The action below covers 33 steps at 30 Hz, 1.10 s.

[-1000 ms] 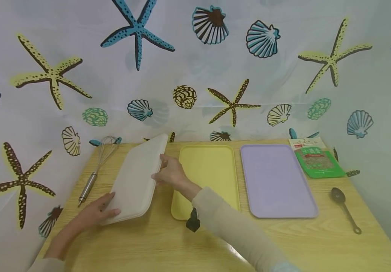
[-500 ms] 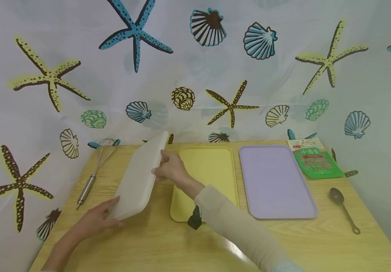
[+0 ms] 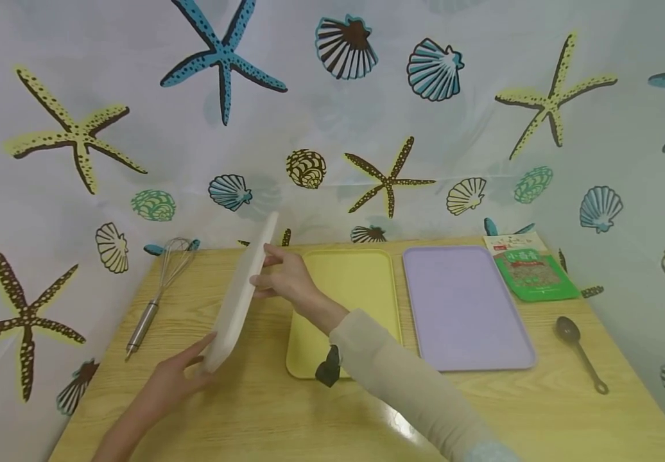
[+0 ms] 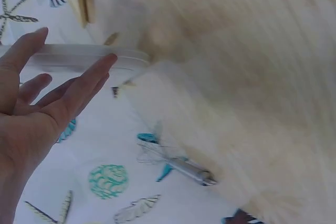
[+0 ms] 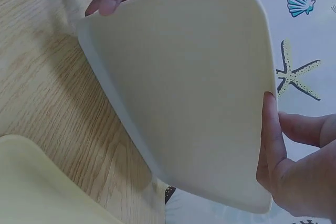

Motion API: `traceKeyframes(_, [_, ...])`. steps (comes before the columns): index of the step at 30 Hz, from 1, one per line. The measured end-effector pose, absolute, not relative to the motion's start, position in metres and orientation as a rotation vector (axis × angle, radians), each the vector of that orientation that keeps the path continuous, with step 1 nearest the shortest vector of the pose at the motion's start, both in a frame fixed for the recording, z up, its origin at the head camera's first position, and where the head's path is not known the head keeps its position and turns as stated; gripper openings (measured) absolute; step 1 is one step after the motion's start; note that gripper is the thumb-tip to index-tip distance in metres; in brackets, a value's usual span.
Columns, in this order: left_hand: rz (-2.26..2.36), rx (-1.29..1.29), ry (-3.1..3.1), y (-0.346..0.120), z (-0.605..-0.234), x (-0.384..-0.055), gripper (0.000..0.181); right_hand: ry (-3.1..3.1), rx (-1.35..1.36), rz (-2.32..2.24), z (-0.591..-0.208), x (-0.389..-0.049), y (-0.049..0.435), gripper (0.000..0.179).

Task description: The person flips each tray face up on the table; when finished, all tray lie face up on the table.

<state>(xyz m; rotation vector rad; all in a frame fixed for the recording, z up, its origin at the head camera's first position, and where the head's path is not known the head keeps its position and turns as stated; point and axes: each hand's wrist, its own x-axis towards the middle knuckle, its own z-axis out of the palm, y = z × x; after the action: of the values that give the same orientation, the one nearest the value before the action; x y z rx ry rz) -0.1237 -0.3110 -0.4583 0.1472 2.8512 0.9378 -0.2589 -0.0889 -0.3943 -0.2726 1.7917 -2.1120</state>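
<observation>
A white tray [image 3: 233, 301] with rounded corners is tilted steeply on its long side, held above the left part of the table. My left hand [image 3: 166, 387] grips its near end. In the left wrist view that hand has the thumb on one side of the tray's edge and fingers on the other. My right hand [image 3: 291, 280] pinches the long right edge between thumb and fingers. The tray's broad cream-coloured face [image 5: 178, 87] fills the right wrist view. A yellow tray [image 3: 351, 282] lies just right of it, partly behind my right forearm.
On the wooden table [image 3: 240, 417] lie a whisk [image 3: 150, 314] at left and a lilac tray [image 3: 468, 308] at right. Further right are a green spice packet [image 3: 536, 273] and a dark spoon [image 3: 576, 346]. A patterned cloth [image 3: 309, 115] hangs behind.
The white tray has tipped from showing its broad face to standing nearly edge-on in the head view. My left hand has moved slightly right with it; both hands keep their grip.
</observation>
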Motion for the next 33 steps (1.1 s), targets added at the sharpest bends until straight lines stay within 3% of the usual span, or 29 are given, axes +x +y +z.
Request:
traceKeyframes(16, [0.990, 0.368, 3.022, -0.269, -0.396, -0.121, 0.094, 1.742, -0.266, -2.147, -0.377, -0.257, -0.097, 0.076])
traceKeyframes(23, [1.014, 0.401, 2.976, -0.266, -0.366, -0.123, 0.087, 1.703, -0.272, -2.153, -0.370, -0.255, -0.100, 0.079])
traceKeyframes(33, [1.140, 0.170, 2.709, -0.265, -0.345, -0.127, 0.070, 1.697, -0.282, -2.110, -0.364, -0.252, -0.113, 0.083])
